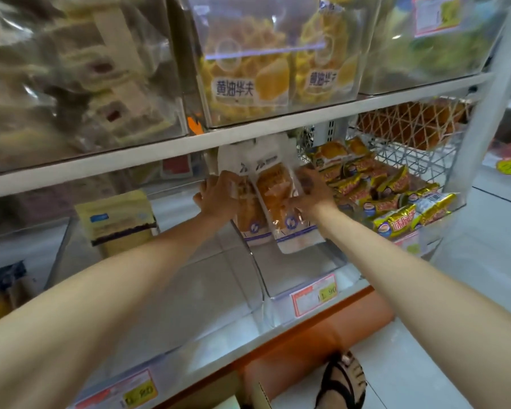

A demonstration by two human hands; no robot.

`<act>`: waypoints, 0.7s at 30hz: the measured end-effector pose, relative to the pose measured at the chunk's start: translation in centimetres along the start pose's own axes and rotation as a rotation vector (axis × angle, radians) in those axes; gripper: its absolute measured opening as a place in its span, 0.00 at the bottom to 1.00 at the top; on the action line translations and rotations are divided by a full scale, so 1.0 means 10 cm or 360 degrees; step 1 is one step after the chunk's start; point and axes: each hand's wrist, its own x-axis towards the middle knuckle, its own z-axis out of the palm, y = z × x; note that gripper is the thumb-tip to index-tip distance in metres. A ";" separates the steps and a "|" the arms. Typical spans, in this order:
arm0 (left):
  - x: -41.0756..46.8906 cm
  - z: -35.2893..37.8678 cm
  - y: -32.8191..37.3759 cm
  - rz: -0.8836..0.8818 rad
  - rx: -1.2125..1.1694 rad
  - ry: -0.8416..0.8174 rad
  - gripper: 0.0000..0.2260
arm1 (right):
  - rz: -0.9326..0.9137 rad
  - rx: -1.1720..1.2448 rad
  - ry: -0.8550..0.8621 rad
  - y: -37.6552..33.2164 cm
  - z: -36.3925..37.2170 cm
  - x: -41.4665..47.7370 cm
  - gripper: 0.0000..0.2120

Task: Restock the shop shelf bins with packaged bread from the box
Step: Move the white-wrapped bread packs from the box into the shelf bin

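Two bread packs [273, 196], white with clear windows showing orange bread, stand side by side at the back of a clear shelf bin [304, 270] on the lower shelf. My left hand [219, 193] grips the left pack from its left side. My right hand [310, 190] holds the right pack from the right, fingers pressed on its front. Both arms reach in under the upper shelf. A corner of the cardboard box [260, 394] shows at the bottom edge.
To the left stands a wider clear bin [148, 290] holding one yellow pack [118, 219]. A wire basket [396, 196] of gold-wrapped snacks is at right. Upper bins hold yellow waffle packs [248, 72]. Price tags [314, 293] line the shelf front. My sandalled foot [342, 382] is below.
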 end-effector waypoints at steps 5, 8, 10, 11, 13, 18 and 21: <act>-0.05 0.02 0.01 -0.0031 0.0130 0.0159 0.18 | 0.0171 -0.0200 0.0019 0.14 0.07 0.14 0.27; -0.10 0.01 -0.01 -0.0033 0.0138 0.0190 0.17 | 0.0200 -0.0682 0.0090 0.24 0.11 0.17 0.18; -0.12 -0.01 -0.02 0.0008 0.0167 0.0210 0.19 | 0.0184 -0.0950 0.0129 0.26 0.15 0.15 0.18; -0.13 -0.02 -0.02 0.0059 0.0189 0.0221 0.21 | 0.0184 -0.1094 0.0145 0.25 0.17 0.12 0.19; -0.14 -0.04 -0.02 0.0243 0.0219 0.0260 0.23 | 0.0148 -0.1343 0.0200 0.26 0.18 0.08 0.21; -0.11 -0.09 -0.03 0.0717 0.0456 0.0283 0.18 | -0.0258 -0.1655 0.0336 0.26 0.15 -0.12 0.18; -0.09 -0.10 0.00 0.0758 0.0626 0.0074 0.17 | -0.0464 -0.1568 -0.0197 0.24 0.18 -0.25 0.22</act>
